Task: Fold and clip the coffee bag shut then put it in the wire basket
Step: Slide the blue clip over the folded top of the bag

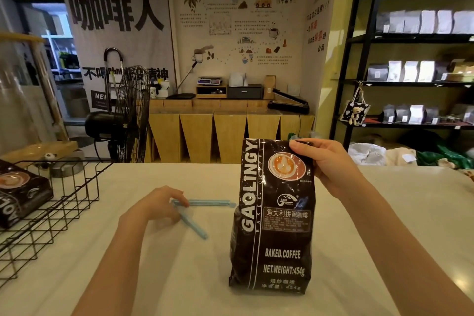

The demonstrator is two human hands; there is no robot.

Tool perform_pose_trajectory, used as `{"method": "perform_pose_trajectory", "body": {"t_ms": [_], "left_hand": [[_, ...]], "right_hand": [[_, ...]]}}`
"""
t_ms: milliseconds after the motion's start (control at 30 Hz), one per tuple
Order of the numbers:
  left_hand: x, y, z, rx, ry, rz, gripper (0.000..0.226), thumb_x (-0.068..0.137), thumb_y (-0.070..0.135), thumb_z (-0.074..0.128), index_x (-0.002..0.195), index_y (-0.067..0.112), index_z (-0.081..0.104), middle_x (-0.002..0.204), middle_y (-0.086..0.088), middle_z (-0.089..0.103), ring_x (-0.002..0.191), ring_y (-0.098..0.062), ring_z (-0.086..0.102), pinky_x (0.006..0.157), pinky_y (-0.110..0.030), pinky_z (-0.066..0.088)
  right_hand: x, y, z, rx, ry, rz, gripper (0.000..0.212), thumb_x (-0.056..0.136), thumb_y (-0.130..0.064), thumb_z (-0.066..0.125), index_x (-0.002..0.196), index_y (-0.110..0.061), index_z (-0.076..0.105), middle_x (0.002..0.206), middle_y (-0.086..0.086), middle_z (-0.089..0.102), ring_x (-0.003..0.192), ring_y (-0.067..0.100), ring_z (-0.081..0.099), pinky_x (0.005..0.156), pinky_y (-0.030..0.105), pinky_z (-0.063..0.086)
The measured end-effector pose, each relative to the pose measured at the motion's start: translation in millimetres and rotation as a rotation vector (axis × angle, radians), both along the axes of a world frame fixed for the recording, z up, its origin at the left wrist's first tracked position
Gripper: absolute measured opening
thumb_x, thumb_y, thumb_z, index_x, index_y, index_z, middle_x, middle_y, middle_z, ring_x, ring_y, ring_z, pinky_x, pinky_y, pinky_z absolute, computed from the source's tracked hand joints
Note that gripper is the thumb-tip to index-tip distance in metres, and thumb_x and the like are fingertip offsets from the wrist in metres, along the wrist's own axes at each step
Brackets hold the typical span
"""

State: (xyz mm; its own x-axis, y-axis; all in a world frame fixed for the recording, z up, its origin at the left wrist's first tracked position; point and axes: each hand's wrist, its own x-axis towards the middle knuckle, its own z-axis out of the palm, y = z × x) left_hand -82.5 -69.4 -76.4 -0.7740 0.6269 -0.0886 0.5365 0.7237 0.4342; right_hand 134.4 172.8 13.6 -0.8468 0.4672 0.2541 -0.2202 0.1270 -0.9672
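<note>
Behind the pale counter (179, 277) you face a coffee-shop wall of posters and shelves of bags. Your right hand (331, 169) grips the upright coffee bag (274, 213) at its top right corner, fingers curled over the upper edge, thumb on the front — the top is not yet folded. Left of the bag, your left hand (159, 206) rests on the blue clip (202, 213), which lies spread open in a V; fingertips press its hinge end. At far left sits the wire basket (59, 213) — another bag (20, 192) lies inside.
</note>
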Motion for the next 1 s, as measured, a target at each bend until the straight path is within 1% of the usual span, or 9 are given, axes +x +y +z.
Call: {"method": "perform_pose_trajectory", "body": {"t_ms": [167, 267, 333, 400, 500, 633, 700, 867, 1000], "left_hand": [[-6, -3, -8, 0.005, 0.026, 0.022, 0.023, 0.072, 0.02, 0.071, 0.095, 0.021, 0.07, 0.127, 0.0, 0.055, 0.118, -0.021, 0.047, 0.101, -0.035, 0.035], [-6, -4, 0, 0.019, 0.03, 0.017, 0.018, 0.074, 0.023, 0.07, 0.091, 0.018, 0.069, 0.1, 0.002, 0.061, 0.099, -0.019, 0.054, 0.085, -0.027, 0.041], [-3, -8, 12, 0.04, 0.037, -0.024, 0.016, 0.077, 0.021, 0.068, 0.092, 0.018, 0.067, 0.089, 0.005, 0.059, 0.089, -0.017, 0.053, 0.078, -0.024, 0.039], [-1, -13, 26, 0.101, 0.022, -0.072, 0.014, 0.079, 0.02, 0.065, 0.093, 0.019, 0.066, 0.096, 0.002, 0.063, 0.088, -0.016, 0.056, 0.079, -0.024, 0.042], [10, -20, 47, 0.378, -0.168, -0.098, 0.018, 0.075, 0.022, 0.067, 0.092, 0.016, 0.068, 0.096, -0.006, 0.069, 0.091, -0.019, 0.063, 0.077, -0.023, 0.05], [24, -26, 70, 0.709, -0.422, -0.191, 0.056, 0.042, 0.046, 0.083, 0.086, 0.013, 0.07, 0.099, -0.009, 0.073, 0.097, -0.019, 0.068, 0.081, -0.024, 0.055], [30, -25, 78, 0.764, -0.447, -0.25, 0.057, 0.039, 0.047, 0.084, 0.084, 0.015, 0.071, 0.1, -0.01, 0.072, 0.099, -0.021, 0.067, 0.08, -0.022, 0.055], [52, -9, 94, 0.809, -0.451, -0.377, 0.048, 0.048, 0.045, 0.082, 0.085, 0.017, 0.071, 0.101, -0.009, 0.072, 0.102, -0.022, 0.066, 0.08, -0.021, 0.054], [76, 14, 103, 0.822, -0.374, -0.407, 0.033, 0.057, 0.039, 0.078, 0.083, 0.02, 0.07, 0.102, -0.011, 0.07, 0.102, -0.024, 0.064, 0.088, -0.031, 0.053]], "right_hand": [[-2, 4, -2, -0.01, -0.006, 0.005, 0.007, 0.078, -0.021, 0.065, 0.08, -0.015, 0.068, 0.064, -0.002, 0.074, 0.061, 0.013, 0.069, 0.058, 0.02, 0.055], [-4, 6, -4, -0.016, -0.014, -0.003, 0.011, 0.077, -0.022, 0.066, 0.084, -0.014, 0.068, 0.065, -0.001, 0.074, 0.063, 0.015, 0.07, 0.06, 0.022, 0.055], [-4, 6, -4, -0.017, -0.018, -0.003, 0.013, 0.077, -0.022, 0.066, 0.086, -0.013, 0.068, 0.065, -0.001, 0.074, 0.064, 0.015, 0.07, 0.06, 0.022, 0.055], [-4, 6, -4, -0.021, -0.014, -0.002, 0.012, 0.077, -0.022, 0.066, 0.085, -0.013, 0.068, 0.064, -0.001, 0.074, 0.062, 0.014, 0.07, 0.058, 0.02, 0.055], [-4, 6, -5, -0.032, -0.01, -0.006, 0.011, 0.077, -0.021, 0.066, 0.085, -0.013, 0.068, 0.065, -0.002, 0.074, 0.062, 0.014, 0.07, 0.056, 0.02, 0.055], [-5, 7, -6, -0.041, -0.009, -0.021, 0.013, 0.078, -0.021, 0.066, 0.087, -0.012, 0.068, 0.068, 0.0, 0.074, 0.064, 0.015, 0.069, 0.057, 0.021, 0.054], [-5, 7, -6, -0.042, -0.011, -0.025, 0.014, 0.078, -0.021, 0.066, 0.088, -0.011, 0.068, 0.07, 0.002, 0.073, 0.065, 0.016, 0.07, 0.06, 0.023, 0.053], [-5, 6, -6, -0.041, -0.018, -0.03, 0.015, 0.078, -0.022, 0.066, 0.089, -0.011, 0.068, 0.073, 0.003, 0.073, 0.068, 0.018, 0.069, 0.063, 0.025, 0.053], [-4, 3, -4, -0.02, -0.007, -0.012, 0.011, 0.078, -0.021, 0.065, 0.085, -0.013, 0.068, 0.069, 0.002, 0.073, 0.064, 0.016, 0.069, 0.059, 0.022, 0.054]]}}
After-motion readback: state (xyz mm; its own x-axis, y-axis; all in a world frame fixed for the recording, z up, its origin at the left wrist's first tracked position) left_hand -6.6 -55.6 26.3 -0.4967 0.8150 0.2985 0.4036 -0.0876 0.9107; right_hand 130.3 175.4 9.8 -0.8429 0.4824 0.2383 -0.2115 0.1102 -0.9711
